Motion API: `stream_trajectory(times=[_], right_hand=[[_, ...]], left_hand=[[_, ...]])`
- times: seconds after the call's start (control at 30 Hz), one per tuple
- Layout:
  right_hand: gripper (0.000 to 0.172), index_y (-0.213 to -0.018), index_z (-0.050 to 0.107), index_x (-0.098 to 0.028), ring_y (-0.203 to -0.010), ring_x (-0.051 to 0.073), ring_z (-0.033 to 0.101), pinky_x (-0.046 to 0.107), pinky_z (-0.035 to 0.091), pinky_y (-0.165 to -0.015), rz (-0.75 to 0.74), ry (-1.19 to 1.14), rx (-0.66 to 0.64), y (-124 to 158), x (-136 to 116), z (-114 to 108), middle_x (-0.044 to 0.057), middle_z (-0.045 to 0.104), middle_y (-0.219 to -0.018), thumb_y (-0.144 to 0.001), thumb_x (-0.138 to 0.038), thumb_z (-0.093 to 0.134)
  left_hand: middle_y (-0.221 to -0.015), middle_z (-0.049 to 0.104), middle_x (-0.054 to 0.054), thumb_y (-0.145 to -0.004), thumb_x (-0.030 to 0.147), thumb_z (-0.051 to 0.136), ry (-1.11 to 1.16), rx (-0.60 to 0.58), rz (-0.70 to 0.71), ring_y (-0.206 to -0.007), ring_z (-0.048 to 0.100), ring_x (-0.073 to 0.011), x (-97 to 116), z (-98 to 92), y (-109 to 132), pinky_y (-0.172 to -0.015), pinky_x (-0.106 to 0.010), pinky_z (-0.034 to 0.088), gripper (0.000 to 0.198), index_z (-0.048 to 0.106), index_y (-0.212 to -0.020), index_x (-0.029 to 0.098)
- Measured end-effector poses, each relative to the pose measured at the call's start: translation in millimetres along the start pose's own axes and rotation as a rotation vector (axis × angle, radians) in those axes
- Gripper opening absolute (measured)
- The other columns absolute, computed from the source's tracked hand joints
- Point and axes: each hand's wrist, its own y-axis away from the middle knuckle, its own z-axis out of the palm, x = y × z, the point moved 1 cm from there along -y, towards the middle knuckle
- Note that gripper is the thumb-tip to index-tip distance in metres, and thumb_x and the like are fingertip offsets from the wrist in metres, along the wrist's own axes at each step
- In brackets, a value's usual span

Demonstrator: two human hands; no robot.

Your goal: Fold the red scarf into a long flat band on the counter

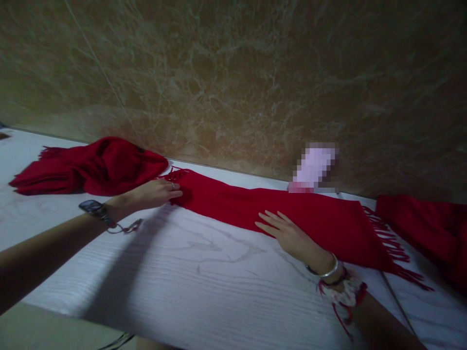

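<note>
A long red scarf [292,211] with fringed ends lies folded lengthwise across a white wood-grain table [189,282], close to the wall. My left hand [155,193] rests on the scarf's left fringed end, fingers together and stretched flat. A watch and a cord are on that wrist. My right hand [282,231] lies flat on the scarf's near edge near its middle, fingers spread. Bangles and red threads circle the right wrist.
A pile of folded red scarves [87,167] sits at the back left. More red cloth [430,228] lies at the right edge. A brown marbled wall [255,82] rises right behind the table. A blurred pinkish object [314,167] stands against it.
</note>
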Motion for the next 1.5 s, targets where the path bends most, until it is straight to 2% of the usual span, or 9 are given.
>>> stream_trajectory(times=[0.37,0.6,0.73,0.83,0.9,1.03,1.1,1.23,1.5], right_hand=[[0.057,-0.13,0.042,-0.024,-0.131,0.017,0.026,0.045,0.029,-0.105,0.086,-0.061,0.106,2,7,1,0.005,0.042,-0.137,-0.082,0.003,0.029],[0.062,-0.129,0.043,-0.028,-0.128,0.018,0.032,0.046,0.032,-0.102,0.039,-0.041,0.032,3,5,10,0.004,0.044,-0.135,-0.077,0.005,0.032],[0.06,-0.127,0.045,-0.024,-0.129,0.018,0.03,0.047,0.031,-0.103,0.044,-0.025,0.208,3,6,3,0.005,0.047,-0.133,-0.078,0.005,0.03],[0.059,-0.129,0.044,-0.019,-0.129,0.017,0.03,0.048,0.029,-0.104,0.113,-0.014,0.481,4,7,-5,0.008,0.052,-0.128,-0.078,0.006,0.025],[0.059,-0.128,0.045,-0.019,-0.13,0.018,0.029,0.049,0.027,-0.105,0.087,-0.032,0.538,4,7,-5,0.007,0.054,-0.126,-0.078,0.006,0.027],[0.061,-0.125,0.048,-0.022,-0.127,0.015,0.034,0.041,0.034,-0.103,-0.063,-0.124,0.229,4,4,10,0.003,0.054,-0.126,-0.075,0.006,0.028],[0.062,-0.125,0.048,-0.022,-0.125,0.014,0.037,0.039,0.036,-0.102,-0.033,-0.151,0.117,3,4,16,0.003,0.051,-0.129,-0.074,0.007,0.028],[0.062,-0.126,0.048,-0.023,-0.126,0.016,0.036,0.042,0.033,-0.103,0.034,-0.173,0.065,3,4,18,0.004,0.048,-0.132,-0.075,0.006,0.028],[0.061,-0.126,0.047,-0.023,-0.125,0.016,0.037,0.043,0.035,-0.102,0.056,-0.177,0.024,1,4,17,0.005,0.049,-0.132,-0.076,0.005,0.028]], left_hand=[[-0.092,0.065,-0.009,-0.081,0.002,0.038,-0.035,0.122,-0.092,-0.084,0.06,-0.0201,-3,-10.7,4,-0.078,-0.033,0.043,0.034,0.064,-0.097,0.017],[-0.091,0.065,-0.007,-0.078,0.001,0.041,-0.09,0.043,-0.028,-0.081,0.061,-0.0175,6,-0.5,5,-0.076,-0.029,0.045,0.032,0.064,-0.094,0.018],[-0.088,0.065,-0.007,-0.08,0.002,0.04,-0.15,0.055,-0.058,-0.079,0.061,-0.0171,-2,-17.3,1,-0.073,-0.028,0.045,0.032,0.064,-0.094,0.017],[-0.088,0.065,-0.008,-0.083,0.006,0.037,-0.202,0.156,-0.177,-0.082,0.06,-0.0186,-8,-34.8,-2,-0.073,-0.029,0.045,0.03,0.063,-0.094,0.017],[-0.091,0.064,-0.009,-0.084,0.007,0.039,-0.204,0.203,-0.195,-0.086,0.059,-0.02,-7,-37.5,-1,-0.075,-0.03,0.045,0.028,0.063,-0.092,0.017],[-0.091,0.064,-0.007,-0.079,0.004,0.043,-0.031,0.079,-0.057,-0.085,0.059,-0.0174,1,-15.4,7,-0.077,-0.027,0.045,0.026,0.063,-0.09,0.018],[-0.093,0.063,-0.007,-0.08,0.007,0.043,0.066,0.103,-0.181,-0.087,0.059,-0.0169,2,-3.1,10,-0.079,-0.027,0.045,0.024,0.061,-0.092,0.017],[-0.102,0.057,-0.011,-0.082,0.03,0.049,0.258,0.183,-0.443,-0.095,0.056,-0.0204,1,3.1,9,-0.083,-0.03,0.045,0.029,0.054,-0.105,0.012],[-0.115,0.05,-0.015,-0.065,0.039,0.069,0.401,0.109,-0.276,-0.104,0.051,-0.0243,-12,-2.0,2,-0.09,-0.033,0.04,0.067,0.046,-0.121,0.011]])
